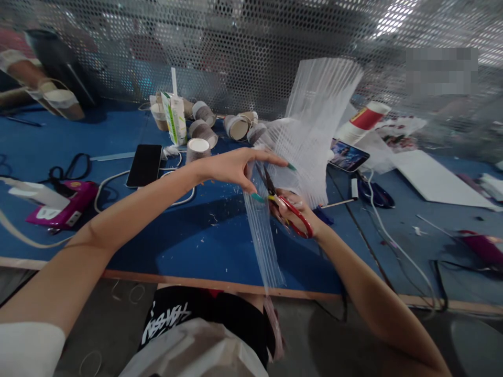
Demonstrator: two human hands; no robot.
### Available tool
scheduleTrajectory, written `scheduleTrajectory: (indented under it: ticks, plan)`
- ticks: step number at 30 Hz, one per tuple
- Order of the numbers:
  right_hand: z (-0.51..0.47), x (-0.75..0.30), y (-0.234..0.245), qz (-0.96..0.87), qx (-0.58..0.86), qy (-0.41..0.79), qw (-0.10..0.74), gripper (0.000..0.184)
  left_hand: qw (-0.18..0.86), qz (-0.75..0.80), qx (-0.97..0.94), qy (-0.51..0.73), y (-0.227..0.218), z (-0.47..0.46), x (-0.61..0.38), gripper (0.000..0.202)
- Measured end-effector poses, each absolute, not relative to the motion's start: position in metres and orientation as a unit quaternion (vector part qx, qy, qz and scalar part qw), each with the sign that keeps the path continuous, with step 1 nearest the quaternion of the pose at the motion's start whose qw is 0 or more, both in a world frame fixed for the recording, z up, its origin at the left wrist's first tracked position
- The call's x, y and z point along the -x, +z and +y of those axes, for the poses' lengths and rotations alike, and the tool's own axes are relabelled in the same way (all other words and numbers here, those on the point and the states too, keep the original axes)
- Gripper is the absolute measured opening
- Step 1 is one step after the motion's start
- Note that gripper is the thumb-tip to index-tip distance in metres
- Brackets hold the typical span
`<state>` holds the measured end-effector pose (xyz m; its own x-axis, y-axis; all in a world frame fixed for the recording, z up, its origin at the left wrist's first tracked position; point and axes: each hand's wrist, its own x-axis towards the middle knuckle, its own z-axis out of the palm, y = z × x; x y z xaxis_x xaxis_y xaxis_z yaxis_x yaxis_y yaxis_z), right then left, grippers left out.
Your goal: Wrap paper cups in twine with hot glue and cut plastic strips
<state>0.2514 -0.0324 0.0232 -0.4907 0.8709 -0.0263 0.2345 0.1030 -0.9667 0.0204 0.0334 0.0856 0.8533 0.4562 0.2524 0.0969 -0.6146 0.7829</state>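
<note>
Above the blue table (220, 246): my left hand (231, 166), thumb and forefinger wide apart
Red-handled scissors (294, 210): gripped in my right hand (303, 206)
Clear strips (262, 238): below my left thumb, toward the table's edge

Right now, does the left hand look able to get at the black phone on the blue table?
Probably yes: the black phone lies near the left forearm with nothing seen on top, though the left hand is at the plastic strips.

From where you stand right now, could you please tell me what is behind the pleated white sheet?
Behind the pleated white sheet is the perforated metal panel, visible around the sheet's upper edges. Whatever lies behind the sheet's lower part is covered.
</note>
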Motion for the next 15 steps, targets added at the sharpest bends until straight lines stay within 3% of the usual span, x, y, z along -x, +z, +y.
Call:
scheduleTrajectory:
  ticks: [11,15]
  plan:
    - [-0.0315,-0.249,0.0232,-0.674,0.433,0.501,0.327,0.041,0.397,0.174,-0.869,0.24,0.0862,0.0311,-0.0207,0.066]
    - [-0.0271,-0.2491,0.0204,-0.652,0.448,0.512,0.335,0.04,0.369,0.191,-0.873,0.257,0.0874,0.0347,-0.0183,0.055]
